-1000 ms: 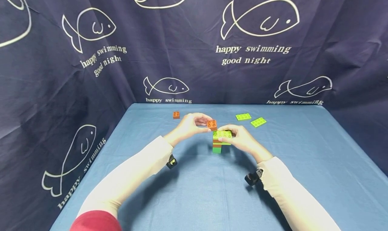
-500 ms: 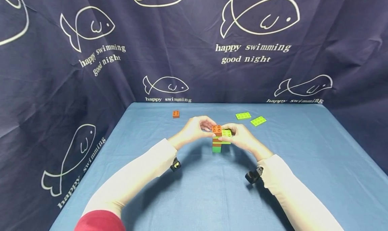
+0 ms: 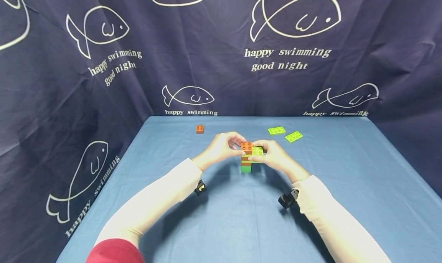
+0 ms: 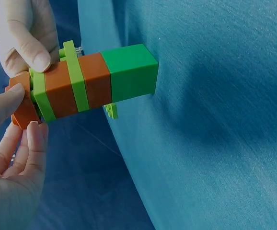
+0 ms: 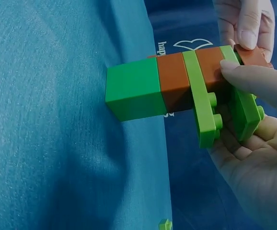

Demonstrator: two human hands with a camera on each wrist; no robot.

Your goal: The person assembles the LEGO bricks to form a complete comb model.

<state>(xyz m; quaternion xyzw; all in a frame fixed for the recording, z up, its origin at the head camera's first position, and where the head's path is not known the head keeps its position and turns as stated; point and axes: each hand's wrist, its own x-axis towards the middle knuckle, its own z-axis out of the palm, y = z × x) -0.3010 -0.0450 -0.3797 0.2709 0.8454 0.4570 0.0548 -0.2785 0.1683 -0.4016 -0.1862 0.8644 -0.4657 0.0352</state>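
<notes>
With my left hand (image 3: 222,148) I pinch an orange top brick (image 3: 246,146), thumb on its near side and fingertips on its far side. It sits over the left half of the upper lime plate (image 3: 257,151), slightly tilted, a dark gap showing between the two along part of the seam. My right hand (image 3: 272,155) grips the stack just below, coming in from the right: my thumb lies against the near side, where the upper lime plate meets the middle orange brick (image 4: 60,88), and my other fingers curl behind the overhanging plates.

The stack is upright, a little right of the middle of the blue table (image 3: 224,221). Its base is a green brick (image 3: 246,170), then come a lower orange brick (image 4: 95,79), a lower lime plate (image 4: 77,76), the middle orange brick and the upper lime plate. Both plates jut out to the right of the column.

Well apart from my hands, a loose orange brick (image 3: 200,129) lies toward the far left edge. On the far right side lie two more lime plates (image 3: 276,130) (image 3: 294,137), near each other, studs up. Behind the table hangs a dark blue curtain (image 3: 228,75) printed with white fish and lettering.
</notes>
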